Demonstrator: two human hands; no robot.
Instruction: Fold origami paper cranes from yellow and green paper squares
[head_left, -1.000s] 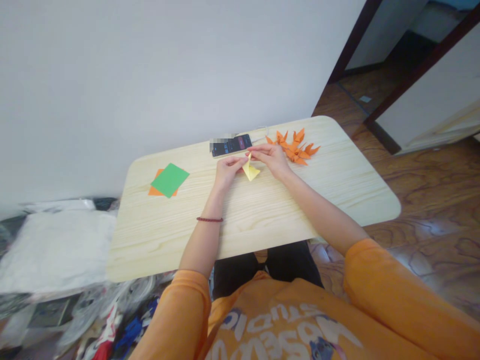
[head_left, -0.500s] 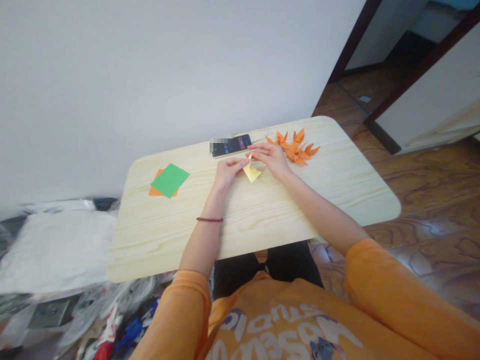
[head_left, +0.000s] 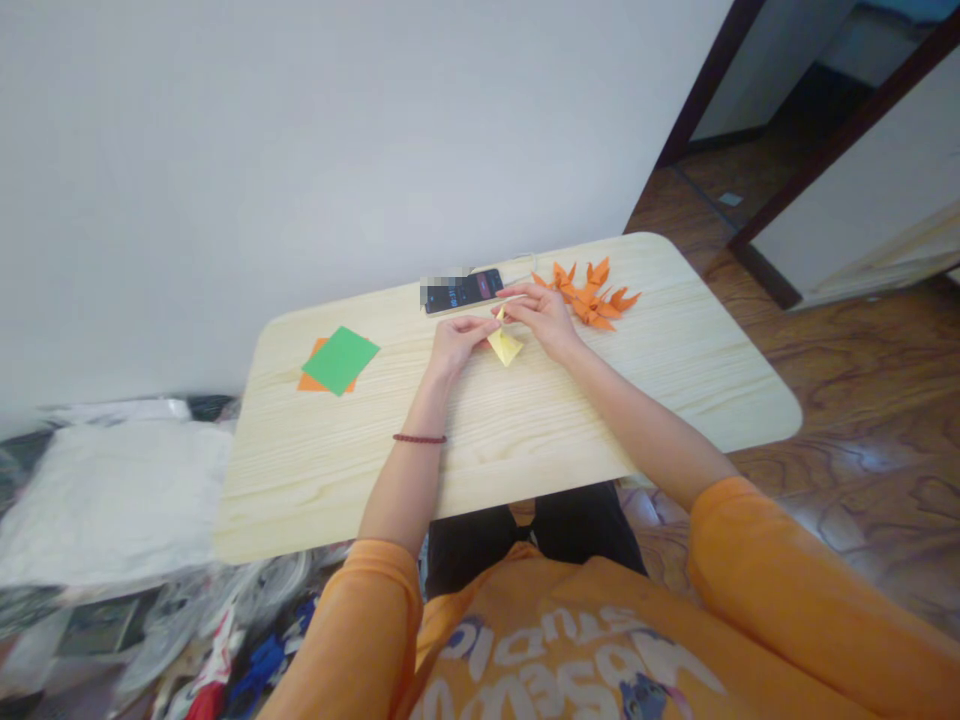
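Over the table [head_left: 510, 440], yellow paper [head_left: 505, 347] is being pinched near its twelve-o'clock tip by closed fingers of the left hand [head_left: 452, 346] and right hand [head_left: 551, 320], seemingly for steadiness; working room is apparently being left by green paper [head_left: 340, 360] lying at nine o'clock.

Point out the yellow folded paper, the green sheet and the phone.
Yellow folded paper [head_left: 505, 347]: head view, on its lower flap.
Green sheet [head_left: 341, 360]: head view, middle of its face.
Phone [head_left: 466, 291]: head view, on its screen.

Both hands [head_left: 452, 347] [head_left: 550, 322] — close together, pinched
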